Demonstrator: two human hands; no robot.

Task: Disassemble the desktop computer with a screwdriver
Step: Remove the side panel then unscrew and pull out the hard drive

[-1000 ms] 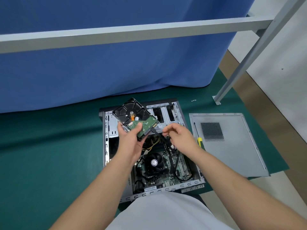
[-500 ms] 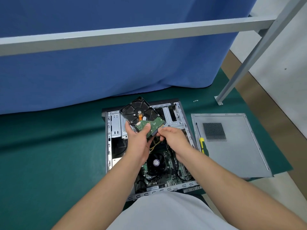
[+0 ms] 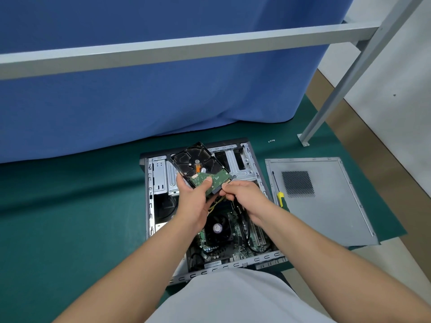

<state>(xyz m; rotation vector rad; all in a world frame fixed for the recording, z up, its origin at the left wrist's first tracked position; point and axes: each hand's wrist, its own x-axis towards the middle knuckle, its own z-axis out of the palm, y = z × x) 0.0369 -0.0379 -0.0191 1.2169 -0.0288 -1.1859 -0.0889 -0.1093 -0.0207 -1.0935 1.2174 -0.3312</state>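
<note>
The open desktop computer case (image 3: 149, 206) lies on its side on the green mat, its motherboard and CPU fan (image 3: 218, 227) exposed. My left hand (image 3: 194, 201) grips a black hard drive (image 3: 198, 163) with a green circuit board, lifted and tilted above the case. My right hand (image 3: 242, 195) pinches a cable connector (image 3: 227, 183) at the drive's near right edge; thin wires hang below it into the case. The screwdriver (image 3: 278, 192), with a yellow and green handle, lies on the removed side panel.
The grey side panel (image 3: 326, 206) lies flat to the right of the case. A few small screws (image 3: 271, 141) sit on the green mat (image 3: 70, 217) behind it. A blue curtain hangs behind, and a grey metal frame with a slanted leg (image 3: 338, 94) stands at right.
My right hand has moved left, from apart from the drive to its edge, where it now pinches the connector. The drive stays lifted in my left hand.
</note>
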